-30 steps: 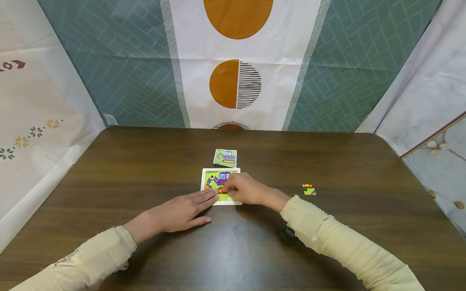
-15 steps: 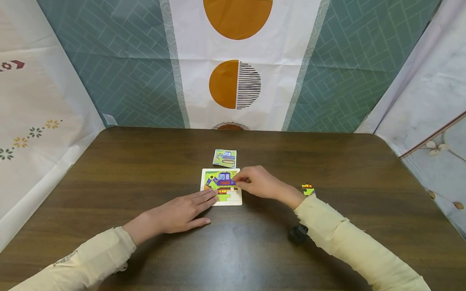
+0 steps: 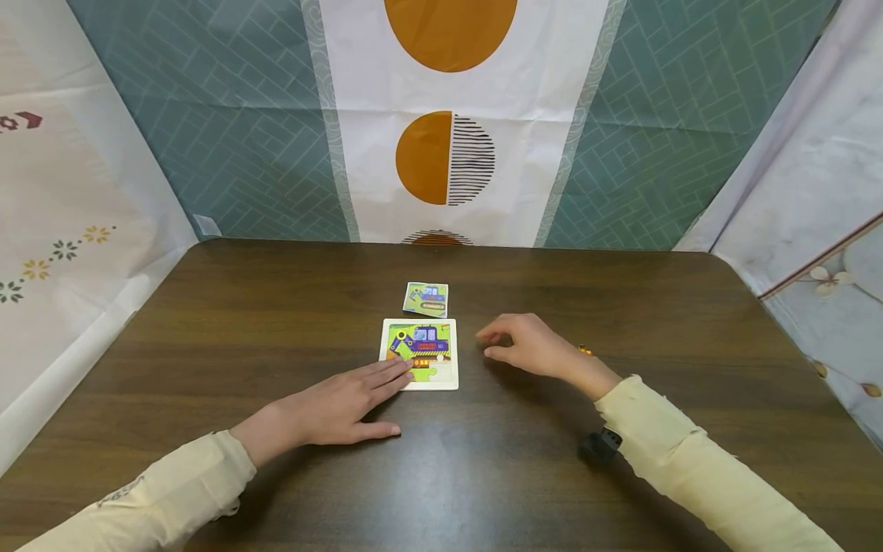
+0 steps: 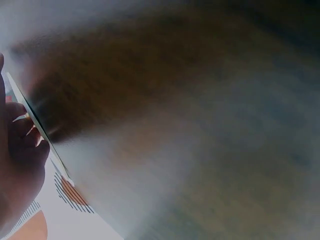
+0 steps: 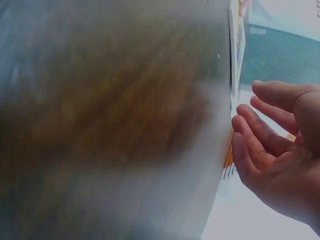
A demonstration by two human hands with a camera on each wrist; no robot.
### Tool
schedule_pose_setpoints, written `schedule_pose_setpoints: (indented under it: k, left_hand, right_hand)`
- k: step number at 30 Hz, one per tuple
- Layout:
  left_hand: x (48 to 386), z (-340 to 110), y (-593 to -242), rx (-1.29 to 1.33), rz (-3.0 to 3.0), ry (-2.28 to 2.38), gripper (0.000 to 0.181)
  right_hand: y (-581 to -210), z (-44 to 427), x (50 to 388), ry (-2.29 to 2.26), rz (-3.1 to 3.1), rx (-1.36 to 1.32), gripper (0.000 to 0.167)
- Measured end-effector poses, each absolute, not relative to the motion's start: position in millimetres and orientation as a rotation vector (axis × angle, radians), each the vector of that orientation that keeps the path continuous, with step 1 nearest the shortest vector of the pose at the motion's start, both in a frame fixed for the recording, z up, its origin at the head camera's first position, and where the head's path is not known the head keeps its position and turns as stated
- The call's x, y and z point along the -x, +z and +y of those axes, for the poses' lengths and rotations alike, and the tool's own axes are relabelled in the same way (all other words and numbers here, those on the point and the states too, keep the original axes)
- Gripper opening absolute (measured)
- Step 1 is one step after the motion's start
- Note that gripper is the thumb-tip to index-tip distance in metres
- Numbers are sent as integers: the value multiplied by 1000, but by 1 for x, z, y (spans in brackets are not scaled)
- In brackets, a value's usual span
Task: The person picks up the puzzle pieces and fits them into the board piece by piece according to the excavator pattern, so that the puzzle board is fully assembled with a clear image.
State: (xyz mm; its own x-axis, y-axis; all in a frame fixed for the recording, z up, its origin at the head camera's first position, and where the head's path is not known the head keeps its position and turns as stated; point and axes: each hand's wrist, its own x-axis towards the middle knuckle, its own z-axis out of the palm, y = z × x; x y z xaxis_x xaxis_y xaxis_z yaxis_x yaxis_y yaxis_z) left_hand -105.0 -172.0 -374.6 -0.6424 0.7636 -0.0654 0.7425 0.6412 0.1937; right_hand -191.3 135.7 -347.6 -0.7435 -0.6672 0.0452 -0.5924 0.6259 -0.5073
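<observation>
A jigsaw puzzle (image 3: 434, 334) in a white frame lies on the table, showing a purple excavator on green. Its lower right corner is a bare pale patch. My left hand (image 3: 352, 400) rests with outstretched fingers on the lower left of the puzzle. To the right of the frame, my right hand (image 3: 527, 345) hovers over the table with loosely bent fingers. Nothing lies between the fingers of the right hand (image 5: 280, 135) in the right wrist view. A loose puzzle piece (image 3: 585, 350) peeks out from behind the right wrist, mostly hidden.
Just beyond the puzzle lies a small picture card (image 3: 426, 300) of the same excavator. The brown wooden table (image 3: 290, 307) ends at a patterned cloth backdrop (image 3: 276, 138). A dark strapped device (image 3: 602, 445) hangs under the right wrist.
My right hand has left the puzzle and moved right, towards the loose piece, which its wrist now mostly covers. The left hand has stayed on the puzzle.
</observation>
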Motion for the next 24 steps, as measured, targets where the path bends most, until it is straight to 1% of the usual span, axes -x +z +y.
schedule_pose_setpoints:
  k: [16,24]
  left_hand:
    - [104,-172,-374,-1246,2708,251,76]
    - [104,-172,-374,-1236,2704,248,76]
  right_hand:
    - [-329,202,199,-832,2788,848,30]
    - [-331,231,198,-791,2815,768,35]
